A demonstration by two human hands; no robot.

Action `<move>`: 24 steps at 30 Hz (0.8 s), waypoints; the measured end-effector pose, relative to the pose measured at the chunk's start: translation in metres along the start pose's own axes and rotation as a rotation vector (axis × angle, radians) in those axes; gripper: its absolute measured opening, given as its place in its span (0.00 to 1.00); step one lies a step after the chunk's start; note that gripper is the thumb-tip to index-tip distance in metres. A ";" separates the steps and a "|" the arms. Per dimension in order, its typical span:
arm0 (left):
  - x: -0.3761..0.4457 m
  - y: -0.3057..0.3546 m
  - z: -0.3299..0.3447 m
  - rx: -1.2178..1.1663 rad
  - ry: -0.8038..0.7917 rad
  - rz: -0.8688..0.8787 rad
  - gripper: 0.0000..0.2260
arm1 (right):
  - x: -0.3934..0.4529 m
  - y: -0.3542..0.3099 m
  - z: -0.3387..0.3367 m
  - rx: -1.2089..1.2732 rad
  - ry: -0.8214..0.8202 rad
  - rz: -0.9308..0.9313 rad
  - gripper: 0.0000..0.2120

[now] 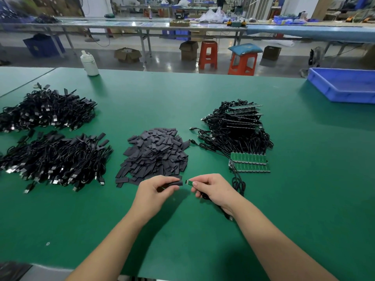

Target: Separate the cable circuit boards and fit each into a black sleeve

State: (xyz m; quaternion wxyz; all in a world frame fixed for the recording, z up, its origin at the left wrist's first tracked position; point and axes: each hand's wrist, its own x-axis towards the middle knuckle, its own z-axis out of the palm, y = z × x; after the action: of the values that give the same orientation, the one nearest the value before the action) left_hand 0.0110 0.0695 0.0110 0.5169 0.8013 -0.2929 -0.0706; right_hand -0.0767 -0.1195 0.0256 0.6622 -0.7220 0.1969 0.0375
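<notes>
My left hand [155,188] pinches a black sleeve [174,182] with its open end facing right. A small gap away, my right hand [213,187] pinches a small green circuit board [189,182], whose black cable [238,184] trails off behind the hand. Both are held just above the green table [182,236]. A heap of loose black sleeves [155,155] lies right behind my hands. A panel of joined green boards [250,162] lies to the right, in front of a pile of cables with board strips [236,126].
Two heaps of black cables [54,157] [46,109] lie at the left. A blue plastic tray [343,84] stands at the far right, a white bottle [89,62] at the back left. Beyond the table are red stools and workbenches.
</notes>
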 end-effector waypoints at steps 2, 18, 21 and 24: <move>0.001 -0.001 0.001 -0.016 0.000 -0.015 0.14 | -0.001 -0.002 0.000 -0.016 -0.019 -0.001 0.08; 0.004 -0.001 -0.003 0.093 -0.130 0.015 0.12 | 0.004 -0.001 0.002 -0.139 -0.058 -0.006 0.06; 0.005 0.001 -0.004 0.110 -0.178 0.002 0.11 | 0.004 0.000 0.004 -0.162 -0.057 -0.001 0.05; 0.005 0.002 -0.002 0.133 -0.223 -0.001 0.11 | 0.003 0.001 0.006 -0.190 -0.072 -0.002 0.06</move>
State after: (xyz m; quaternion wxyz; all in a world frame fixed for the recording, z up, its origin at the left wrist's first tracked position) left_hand 0.0150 0.0676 0.0146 0.4268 0.8211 -0.3523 -0.1399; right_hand -0.0728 -0.1147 0.0227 0.5974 -0.7799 0.1680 0.0813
